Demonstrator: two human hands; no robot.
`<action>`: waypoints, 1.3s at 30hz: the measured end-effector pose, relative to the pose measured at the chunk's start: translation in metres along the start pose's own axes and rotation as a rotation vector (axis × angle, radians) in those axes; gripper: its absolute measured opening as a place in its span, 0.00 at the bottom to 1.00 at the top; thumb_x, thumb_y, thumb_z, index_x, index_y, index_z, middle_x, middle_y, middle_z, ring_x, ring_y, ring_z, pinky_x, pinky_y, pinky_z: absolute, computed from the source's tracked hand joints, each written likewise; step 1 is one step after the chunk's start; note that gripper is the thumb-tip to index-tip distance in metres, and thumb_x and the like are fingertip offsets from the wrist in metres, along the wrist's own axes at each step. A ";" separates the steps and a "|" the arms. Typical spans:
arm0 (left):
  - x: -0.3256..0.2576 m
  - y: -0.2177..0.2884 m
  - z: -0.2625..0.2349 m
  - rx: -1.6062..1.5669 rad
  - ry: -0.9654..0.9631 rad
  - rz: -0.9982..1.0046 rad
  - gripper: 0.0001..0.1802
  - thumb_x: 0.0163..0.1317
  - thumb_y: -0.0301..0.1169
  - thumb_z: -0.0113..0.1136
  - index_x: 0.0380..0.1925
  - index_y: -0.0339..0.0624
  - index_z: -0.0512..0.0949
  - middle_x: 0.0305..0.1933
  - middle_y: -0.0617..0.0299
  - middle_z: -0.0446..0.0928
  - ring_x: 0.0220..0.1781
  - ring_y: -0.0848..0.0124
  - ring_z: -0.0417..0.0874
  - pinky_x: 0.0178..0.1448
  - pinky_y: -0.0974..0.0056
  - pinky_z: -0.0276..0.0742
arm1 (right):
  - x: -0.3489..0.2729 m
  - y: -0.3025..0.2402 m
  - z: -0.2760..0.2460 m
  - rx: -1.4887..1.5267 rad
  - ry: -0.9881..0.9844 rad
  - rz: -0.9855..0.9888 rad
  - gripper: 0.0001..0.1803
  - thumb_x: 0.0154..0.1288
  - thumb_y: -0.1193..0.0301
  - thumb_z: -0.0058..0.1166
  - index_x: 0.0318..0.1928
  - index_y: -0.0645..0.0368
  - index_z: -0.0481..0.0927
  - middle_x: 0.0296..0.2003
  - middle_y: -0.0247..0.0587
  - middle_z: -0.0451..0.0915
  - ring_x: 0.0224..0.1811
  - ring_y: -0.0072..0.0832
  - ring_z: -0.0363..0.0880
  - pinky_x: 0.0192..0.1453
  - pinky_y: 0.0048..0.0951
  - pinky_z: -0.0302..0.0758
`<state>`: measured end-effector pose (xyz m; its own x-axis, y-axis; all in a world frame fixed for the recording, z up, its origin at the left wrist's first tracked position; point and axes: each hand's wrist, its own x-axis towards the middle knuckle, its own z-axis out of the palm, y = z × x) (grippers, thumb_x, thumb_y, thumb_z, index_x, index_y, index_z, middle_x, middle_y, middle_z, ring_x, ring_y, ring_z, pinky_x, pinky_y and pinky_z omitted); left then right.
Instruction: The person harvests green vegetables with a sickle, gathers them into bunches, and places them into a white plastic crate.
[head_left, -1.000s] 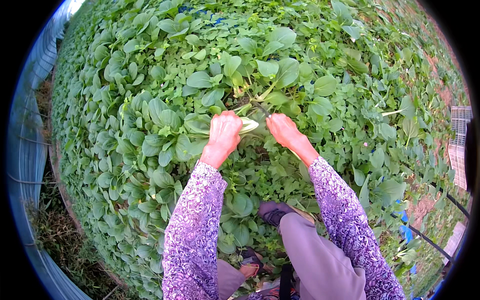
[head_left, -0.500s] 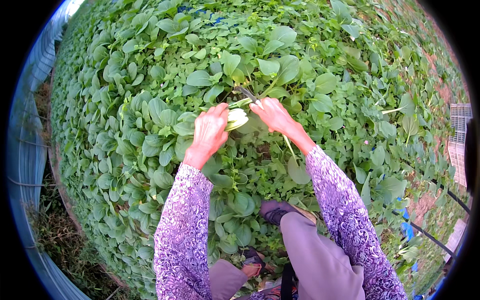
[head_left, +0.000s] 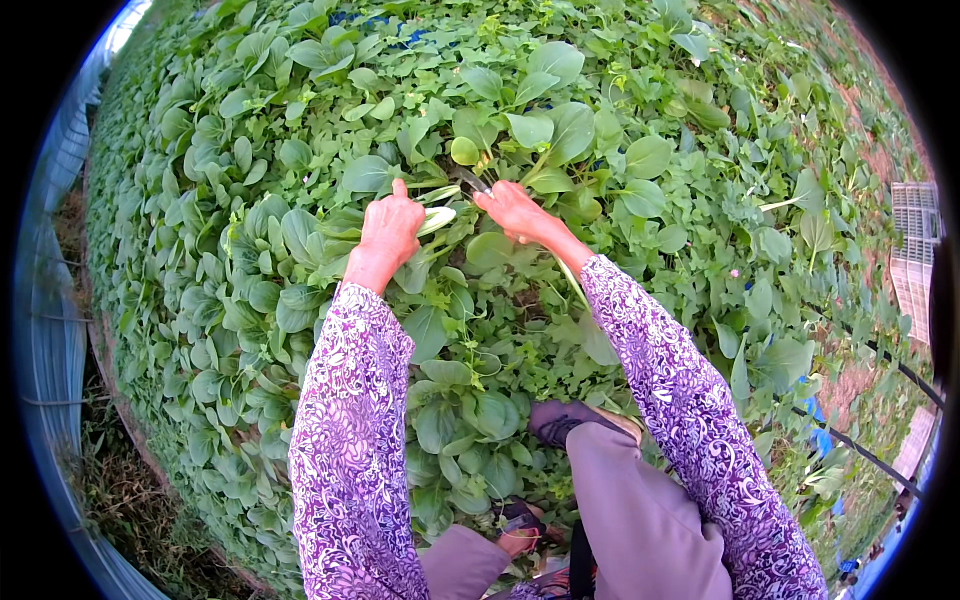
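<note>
Grasping on both sides, over a broad bed of leafy greens (head_left: pixel 250 320): the left hand (head_left: pixel 388 228) is wrapped around a bok choy bunch (head_left: pixel 437 219), its white stalk base jutting out to the right; and the right hand (head_left: pixel 515 211), look, clasps a small knife (head_left: pixel 473 182), dark blade angled up and left, just beside slim green stalks (head_left: pixel 434 191) between the two hands.

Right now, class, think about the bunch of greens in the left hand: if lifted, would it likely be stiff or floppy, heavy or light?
The bunch of greens would probably be stiff at its pale end, which juts past the left hand without drooping. It is likely light, since one hand holds it. Its smooth surface might be slightly slippery.
</note>
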<state>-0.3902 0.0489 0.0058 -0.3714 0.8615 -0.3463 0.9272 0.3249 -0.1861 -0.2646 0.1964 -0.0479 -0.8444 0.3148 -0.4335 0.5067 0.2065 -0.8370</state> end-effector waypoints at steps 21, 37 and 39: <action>-0.016 -0.004 0.028 -0.170 0.253 0.002 0.05 0.38 0.19 0.56 0.20 0.36 0.77 0.31 0.51 0.76 0.35 0.56 0.79 0.39 0.57 0.75 | 0.047 0.024 0.021 -0.440 0.027 -0.140 0.18 0.64 0.62 0.43 0.34 0.69 0.73 0.33 0.61 0.77 0.37 0.52 0.76 0.44 0.45 0.73; -0.039 -0.025 0.038 -0.423 0.386 -0.095 0.21 0.37 0.23 0.58 0.39 0.39 0.76 0.50 0.61 0.75 0.41 0.57 0.79 0.43 0.58 0.75 | -0.012 -0.011 -0.022 -0.222 0.211 -0.159 0.23 0.62 0.58 0.46 0.26 0.69 0.73 0.20 0.53 0.74 0.23 0.46 0.73 0.33 0.43 0.71; -0.042 -0.030 0.038 -0.531 0.396 -0.145 0.24 0.37 0.24 0.59 0.41 0.42 0.76 0.52 0.63 0.75 0.42 0.58 0.79 0.44 0.59 0.75 | -0.005 -0.016 -0.022 -0.131 0.311 -0.255 0.22 0.59 0.55 0.49 0.25 0.66 0.74 0.19 0.50 0.74 0.22 0.44 0.74 0.30 0.41 0.69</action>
<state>-0.4042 -0.0117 -0.0091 -0.5416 0.8401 0.0296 0.8049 0.5082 0.3064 -0.2645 0.2117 -0.0246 -0.8629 0.4989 -0.0800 0.3235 0.4238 -0.8460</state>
